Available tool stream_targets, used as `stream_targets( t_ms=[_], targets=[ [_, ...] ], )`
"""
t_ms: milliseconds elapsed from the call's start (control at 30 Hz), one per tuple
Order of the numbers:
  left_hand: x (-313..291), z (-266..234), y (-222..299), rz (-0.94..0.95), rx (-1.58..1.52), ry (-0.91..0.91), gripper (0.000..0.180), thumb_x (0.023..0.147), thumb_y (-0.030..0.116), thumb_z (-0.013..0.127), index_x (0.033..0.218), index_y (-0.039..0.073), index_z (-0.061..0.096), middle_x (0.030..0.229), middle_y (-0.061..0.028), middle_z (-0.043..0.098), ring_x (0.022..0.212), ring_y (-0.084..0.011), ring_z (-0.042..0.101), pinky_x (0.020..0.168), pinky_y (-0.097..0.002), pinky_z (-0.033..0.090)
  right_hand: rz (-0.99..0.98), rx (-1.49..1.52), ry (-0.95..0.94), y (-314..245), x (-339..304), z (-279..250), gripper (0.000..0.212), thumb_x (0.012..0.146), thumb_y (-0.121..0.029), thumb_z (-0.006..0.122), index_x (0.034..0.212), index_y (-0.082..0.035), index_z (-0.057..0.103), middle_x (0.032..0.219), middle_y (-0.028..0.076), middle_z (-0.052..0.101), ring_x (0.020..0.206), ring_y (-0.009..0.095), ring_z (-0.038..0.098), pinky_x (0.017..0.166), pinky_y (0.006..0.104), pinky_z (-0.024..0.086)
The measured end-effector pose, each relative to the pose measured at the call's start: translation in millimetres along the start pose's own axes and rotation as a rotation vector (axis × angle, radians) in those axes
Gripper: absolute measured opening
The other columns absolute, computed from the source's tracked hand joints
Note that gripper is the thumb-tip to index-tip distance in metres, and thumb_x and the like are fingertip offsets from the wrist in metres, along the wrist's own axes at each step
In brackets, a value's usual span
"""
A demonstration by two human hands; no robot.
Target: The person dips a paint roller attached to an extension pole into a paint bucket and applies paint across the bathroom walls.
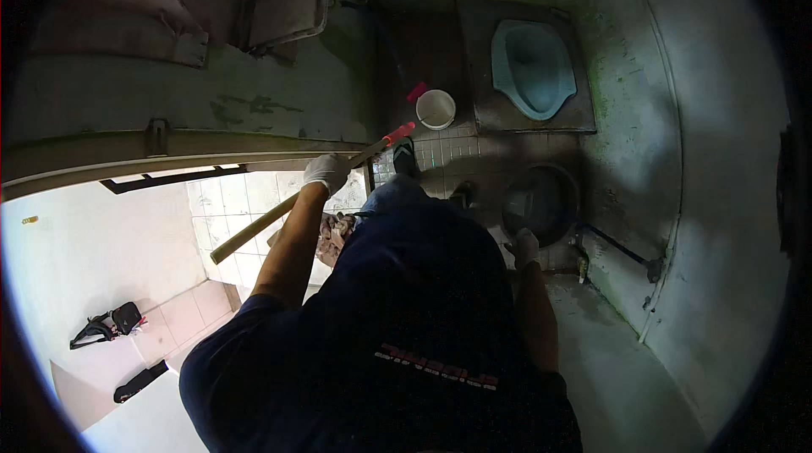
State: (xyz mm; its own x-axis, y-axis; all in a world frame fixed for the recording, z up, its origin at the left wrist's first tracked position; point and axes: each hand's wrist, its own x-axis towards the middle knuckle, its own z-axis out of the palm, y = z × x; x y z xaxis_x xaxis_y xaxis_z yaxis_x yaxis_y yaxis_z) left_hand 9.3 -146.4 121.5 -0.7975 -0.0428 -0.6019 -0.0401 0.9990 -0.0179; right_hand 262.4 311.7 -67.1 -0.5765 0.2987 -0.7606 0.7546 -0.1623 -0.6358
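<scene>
My left hand [327,172], in a white glove, is wrapped round a long wooden stick [258,231]. The stick slants from the tiled floor at left up to a pink-red end piece [399,133] near a white bucket [436,109]. Beside that bucket is a small bright pink thing [416,92], too blurred to name. My right hand [524,247], gloved too, is low at the near rim of a round dark tub [554,174]. Dim light hides its fingers, and I cannot tell whether it grips the rim. Something pale shows inside the tub.
A pale blue squat toilet [534,68] is set in a raised slab at the far right. A door frame [161,148] runs along the left. Crumpled brownish cloth [332,237] lies by my left arm. A black bag [127,318] is at lower left, and a dark pipe [622,248] at right.
</scene>
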Motion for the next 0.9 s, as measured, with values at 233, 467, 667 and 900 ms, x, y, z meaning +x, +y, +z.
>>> stream_targets(
  t_ms=[233, 467, 667, 900],
  targets=[
    [-6, -15, 13, 0.04, 0.056, -0.019, 0.028, 0.087, 0.027, 0.048, 0.097, 0.01, 0.068, 0.094, -0.0195, 0.067, 0.089, -0.0369, 0.065, 0.076, -0.0461, 0.051, -0.315, -0.387, -0.144, 45, 21, -19, 0.025, 0.093, -0.026, 0.055, 0.077, -0.008, 0.05, 0.071, 0.006, 0.051, 0.067, 0.019, 0.05, 0.079, 0.0326, 0.051],
    [5, 6, 1, 0.022, 0.031, -0.006, 0.031, 0.086, 0.028, 0.048, 0.094, 0.006, 0.069, 0.094, -0.0222, 0.067, 0.092, -0.0371, 0.065, 0.079, -0.0464, 0.052, -0.329, -0.264, -0.195, 42, 18, -19, 0.037, 0.089, -0.039, 0.062, 0.072, -0.007, 0.054, 0.069, 0.005, 0.052, 0.073, 0.017, 0.052, 0.077, 0.0326, 0.05],
    [13, 24, -13, 0.056, 0.008, 0.003, 0.029, 0.086, 0.026, 0.05, 0.096, 0.006, 0.068, 0.096, -0.0214, 0.067, 0.091, -0.0371, 0.065, 0.078, -0.0458, 0.052, -0.406, -1.586, -0.172, 1, 0, -9, 0.041, 0.082, -0.047, 0.068, 0.061, -0.014, 0.055, 0.065, 0.0, 0.051, 0.064, 0.016, 0.051, 0.063, 0.0357, 0.048],
    [-4, -3, 0, 0.126, 0.132, -0.019, 0.031, 0.089, 0.026, 0.046, 0.098, 0.008, 0.069, 0.095, -0.0199, 0.068, 0.088, -0.0361, 0.067, 0.076, -0.0472, 0.053, 0.046, -0.166, -0.024, 28, 18, -17, 0.02, 0.082, -0.023, 0.064, 0.066, -0.015, 0.056, 0.061, 0.002, 0.051, 0.053, 0.015, 0.048, 0.056, 0.0297, 0.044]
  ],
)
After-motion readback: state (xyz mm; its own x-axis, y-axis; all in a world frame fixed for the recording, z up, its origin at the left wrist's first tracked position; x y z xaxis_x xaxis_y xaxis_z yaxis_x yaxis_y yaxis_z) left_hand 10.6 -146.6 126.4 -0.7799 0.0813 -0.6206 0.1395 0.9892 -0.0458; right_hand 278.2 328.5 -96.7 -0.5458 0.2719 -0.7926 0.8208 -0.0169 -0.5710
